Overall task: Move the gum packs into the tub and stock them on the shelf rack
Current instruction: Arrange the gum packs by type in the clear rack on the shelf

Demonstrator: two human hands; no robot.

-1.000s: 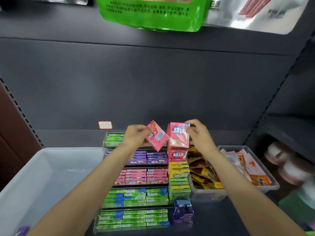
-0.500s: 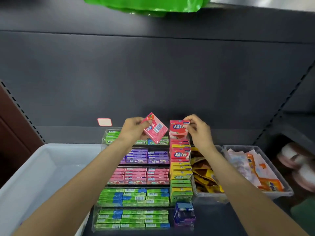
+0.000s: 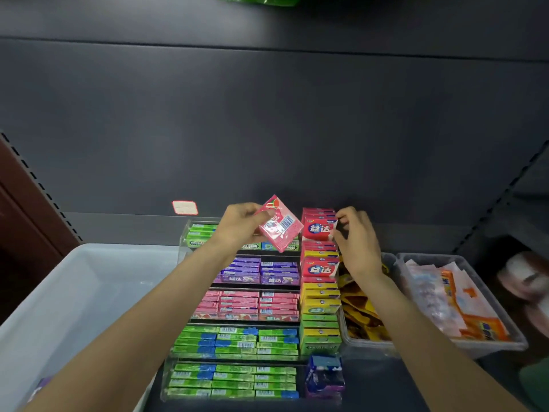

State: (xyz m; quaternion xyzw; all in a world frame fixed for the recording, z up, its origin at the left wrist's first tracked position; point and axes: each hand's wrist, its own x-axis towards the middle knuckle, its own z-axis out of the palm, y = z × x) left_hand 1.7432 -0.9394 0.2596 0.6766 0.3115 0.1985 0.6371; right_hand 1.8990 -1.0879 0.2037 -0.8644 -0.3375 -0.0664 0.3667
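Stocking mid-way, head view: left hand grips pink pack above rack; right hand pinches top red pack in right column. Rack tiers look nearly full. White tub at left, mostly bare; purple item in corner. Clear bins at right hold snack pouches.

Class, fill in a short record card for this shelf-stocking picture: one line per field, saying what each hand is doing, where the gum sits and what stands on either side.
left hand: left hand holds a tilted pink gum pack above the rack
right hand: right hand touches the top red pack of the right-hand column
rack: tiered clear rack with green, purple and pink gum rows
left of rack: white tub
right of rack: clear bins of snack sachets
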